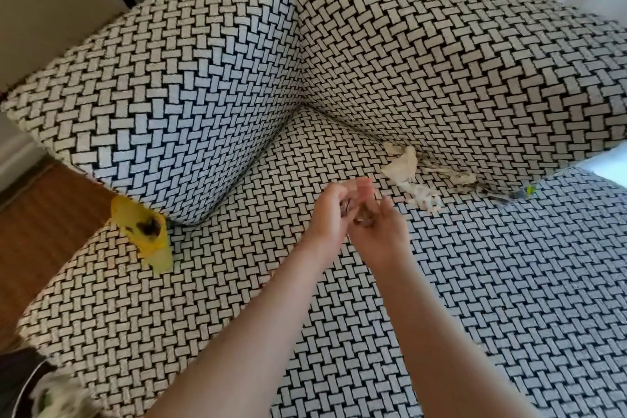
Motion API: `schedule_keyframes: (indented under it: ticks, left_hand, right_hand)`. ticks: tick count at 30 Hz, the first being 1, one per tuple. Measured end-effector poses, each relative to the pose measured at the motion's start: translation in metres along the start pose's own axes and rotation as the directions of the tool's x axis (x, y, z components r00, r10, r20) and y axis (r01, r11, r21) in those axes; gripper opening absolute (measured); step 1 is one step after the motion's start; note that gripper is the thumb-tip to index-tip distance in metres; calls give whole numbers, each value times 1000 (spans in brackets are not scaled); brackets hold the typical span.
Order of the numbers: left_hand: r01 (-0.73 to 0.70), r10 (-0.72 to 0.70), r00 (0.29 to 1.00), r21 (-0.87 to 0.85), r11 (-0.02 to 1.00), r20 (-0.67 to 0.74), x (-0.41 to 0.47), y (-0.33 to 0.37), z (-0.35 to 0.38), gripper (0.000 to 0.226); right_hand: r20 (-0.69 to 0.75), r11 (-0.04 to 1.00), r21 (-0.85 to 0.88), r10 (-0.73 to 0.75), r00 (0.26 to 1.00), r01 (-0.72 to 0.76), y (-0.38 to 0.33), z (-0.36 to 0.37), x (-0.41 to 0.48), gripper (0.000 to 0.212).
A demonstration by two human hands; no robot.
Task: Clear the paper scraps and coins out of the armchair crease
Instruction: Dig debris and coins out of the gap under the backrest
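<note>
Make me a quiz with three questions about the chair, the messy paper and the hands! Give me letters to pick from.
1. Where do the paper scraps lie?
A. on the floor
B. along the crease by the chair back
C. on top of the armrest

2. What colour is the cup on the seat?
A. yellow
B. red
C. blue

3. What are the left hand and right hand doing?
A. resting flat and apart on the seat
B. held together above the seat, with small coin-like things between them
C. pulling at the scraps

Answers:
1 B, the scraps trail along the fold where seat meets back.
2 A, the cup near the armrest is plainly yellow.
3 B, the fingers meet over the seat, short of the scraps, with small round pieces between them.
</note>
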State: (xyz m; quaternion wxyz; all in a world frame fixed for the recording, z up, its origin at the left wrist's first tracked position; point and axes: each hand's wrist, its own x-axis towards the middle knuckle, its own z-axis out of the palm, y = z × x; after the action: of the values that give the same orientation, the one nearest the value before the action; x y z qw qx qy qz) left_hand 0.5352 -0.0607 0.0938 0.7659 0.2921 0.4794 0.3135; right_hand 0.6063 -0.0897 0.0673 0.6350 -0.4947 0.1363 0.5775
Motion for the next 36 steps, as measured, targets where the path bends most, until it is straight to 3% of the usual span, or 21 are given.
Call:
schedule_keyframes:
  ticks: [1, 4, 5, 8, 9, 10, 13, 15, 17, 20, 23, 24, 26, 28, 29, 30, 32, 33, 36]
  left_hand:
    - [-29, 30, 999, 65, 997, -13, -5, 1, -4, 32]
    - [-88, 95, 995, 156, 984, -40, -17, 2, -21, 41]
    - [-115, 126, 991, 192, 975, -41, -21, 2, -26, 48]
    - [-181, 207, 970, 184, 966, -131, -33, 9, -49, 52]
    - [-202, 231, 953, 157, 967, -196, -36, 12, -56, 46]
    - [-231, 260, 926, 136, 963, -272, -39, 18, -63, 38]
    - [-351, 341, 816, 68, 934, -467, -48, 34, -89, 15]
    - [-425, 386, 745, 59, 903, -544, -54, 46, -108, 18]
    - [-477, 426, 651, 98, 874, -628, -60, 55, -131, 32]
    - [-523, 439, 504, 141, 841, -744, -68, 67, -165, 37]
    - [-453, 415, 378, 225, 863, -828, -70, 79, -199, 32]
    - [-371, 428, 372, 291, 882, -824, -67, 83, -208, 24]
    - [-148, 403, 449, 378, 914, -798, -63, 85, -225, 11]
    - [50, 318, 563, 416, 908, -763, -55, 80, -239, 29]
    - [113, 290, 596, 435, 893, -749, -54, 78, -244, 33]
    - [156, 280, 613, 460, 874, -739, -54, 77, -248, 34]
    - [205, 266, 646, 498, 843, -716, -55, 74, -255, 37]
    - [220, 261, 659, 513, 830, -705, -57, 74, -259, 38]
    - [240, 321, 676, 610, 755, -664, -63, 74, -264, 33]
  right_hand:
    - [-16, 1000, -21, -5, 1000, 5, 10, 8, -4, 26]
    - [142, 966, -254, -13, 990, 49, 31, 21, -9, 38]
    - [109, 943, -331, -9, 994, 45, 36, 31, -11, 37]
    - [160, 983, -120, 154, 975, -136, 63, 42, -12, 33]
    - [194, 975, -157, 184, 964, -155, 69, 47, -13, 28]
    - [139, 967, -149, 228, 964, -207, 69, 60, -19, 23]
    - [223, 963, -108, 267, 938, -248, 96, 80, -29, 35]
    - [228, 952, -135, 301, 926, -276, 111, 92, -30, 47]
    - [165, 951, -218, 257, 952, -219, 127, 109, -40, 36]
    - [171, 907, -177, 410, 896, -381, 152, 123, -45, 26]
    - [203, 868, -291, 466, 861, -402, 169, 140, -57, 20]
    - [227, 867, -277, 479, 848, -415, 172, 144, -57, 20]
    - [237, 872, -295, 462, 855, -390, 178, 153, -59, 18]
    - [324, 877, -378, 426, 845, -297, 186, 158, -55, 14]
    - [303, 827, -387, 531, 791, -408, 186, 163, -51, 14]
    - [245, 806, -360, 568, 786, -470, 187, 164, -50, 16]
    - [260, 840, -440, 457, 851, -317, 192, 161, -51, 27]
    - [214, 840, -431, 449, 867, -329, 192, 161, -46, 32]
    - [195, 784, -509, 506, 840, -354, 186, 168, -52, 33]
